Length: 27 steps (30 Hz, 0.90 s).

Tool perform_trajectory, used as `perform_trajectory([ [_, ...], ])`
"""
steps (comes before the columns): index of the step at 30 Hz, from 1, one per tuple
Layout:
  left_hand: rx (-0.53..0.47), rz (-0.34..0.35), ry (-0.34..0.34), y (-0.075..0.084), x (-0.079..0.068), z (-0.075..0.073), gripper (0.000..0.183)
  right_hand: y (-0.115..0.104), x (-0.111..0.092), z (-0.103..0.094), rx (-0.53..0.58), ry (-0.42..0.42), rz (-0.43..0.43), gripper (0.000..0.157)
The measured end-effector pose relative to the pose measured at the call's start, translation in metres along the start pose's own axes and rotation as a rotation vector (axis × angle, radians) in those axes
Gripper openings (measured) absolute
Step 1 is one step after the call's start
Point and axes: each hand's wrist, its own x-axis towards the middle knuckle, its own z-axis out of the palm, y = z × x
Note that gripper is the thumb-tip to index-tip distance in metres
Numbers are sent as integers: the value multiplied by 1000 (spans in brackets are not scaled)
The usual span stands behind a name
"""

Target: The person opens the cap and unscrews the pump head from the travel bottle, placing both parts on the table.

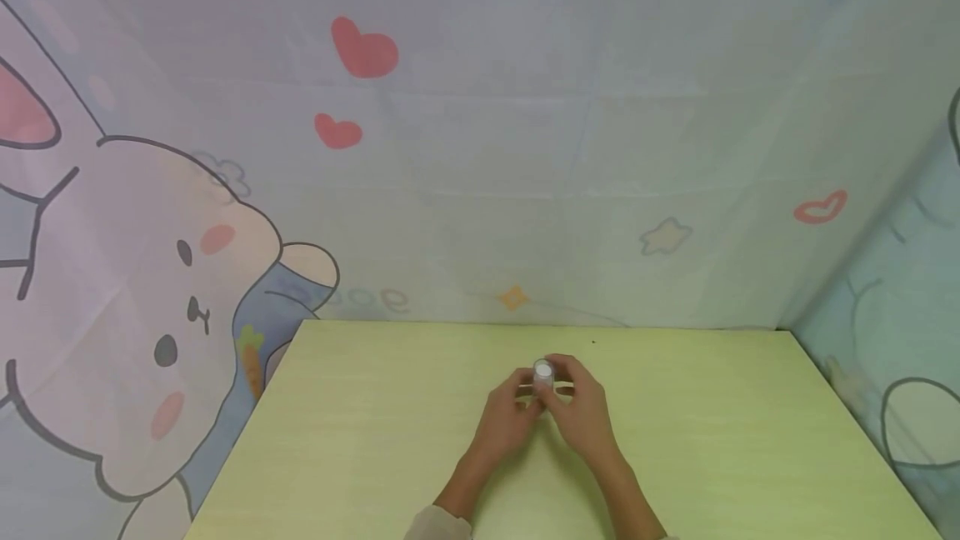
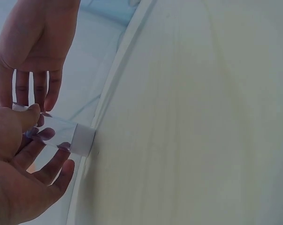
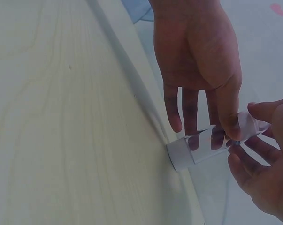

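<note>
— Head view first. How to tell about the fingers?

— Curled, on both hands. Pinching a clear tube (image 2: pixel 61 129) between thumb and fingers with the left hand (image 1: pixel 510 419). Pinching it with the right hand (image 1: pixel 588 411) too, closer to the end away from the white end (image 3: pixel 179 154).

— And where to find the tube?

— Held nearly straight up, right between the two hands, white end down. Over the table (image 1: pixel 375 407). Cannot tell whether touching the wood or just above it.

— And a bit farther out?

— Look just past the tube, to its right, for a tiny dark dot (image 1: pixel 593 342) on the table. Look back from the tube, down the left arm, for a light sleeve (image 1: pixel 438 525).

— And behind the tube?

— See a pale cloth (image 1: pixel 480 232) hanging like a wall. Find an orange diamond (image 1: pixel 514 297) behind the tube, a little to the left. Spot a big red heart (image 1: pixel 365 55) and a small red heart (image 1: pixel 337 132) higher up, left of the tube. Spot a star (image 1: pixel 665 237) to the right of the tube.

— And far left of the tube?

— Meet a big bunny (image 1: pixel 112 340) with pink cheeks, drawn beside a carrot (image 1: pixel 252 369).
</note>
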Motion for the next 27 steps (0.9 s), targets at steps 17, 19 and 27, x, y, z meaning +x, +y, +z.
perform_trajectory([
  [17,29,-5,-23,1,0,-1,32,2,0,-2,-4,-13,-2,39],
  [19,30,-3,-18,1,0,-1,31,1,-1,-2,10,-13,-4,39],
  [27,23,-6,-7,0,0,0,32,2,-1,-3,13,-17,0,39],
])
